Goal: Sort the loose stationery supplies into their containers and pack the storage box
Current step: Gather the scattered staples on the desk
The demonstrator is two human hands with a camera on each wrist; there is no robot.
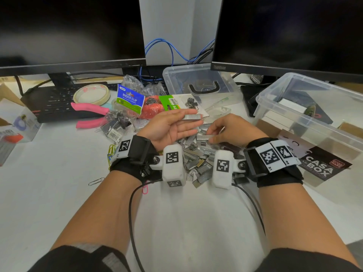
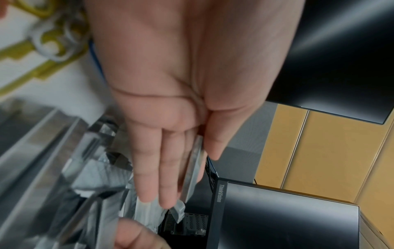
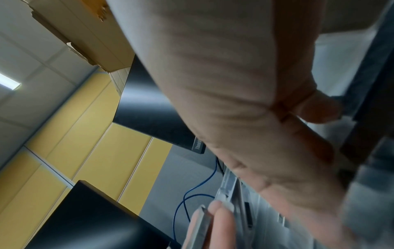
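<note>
Crosswise, staple strip [image 1: 193, 117] in left hand [image 1: 170, 125], tip rightward.

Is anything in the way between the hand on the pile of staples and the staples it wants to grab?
No. The right hand is already on the staple pile, fingers pinching a staple strip. Nothing visible lies between them.

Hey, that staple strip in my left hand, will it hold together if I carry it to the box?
The staple strip looks rigid while the left hand pinches it. The broken bits in the staple pile suggest strips snap easily. Its smooth metal may slip.
</note>
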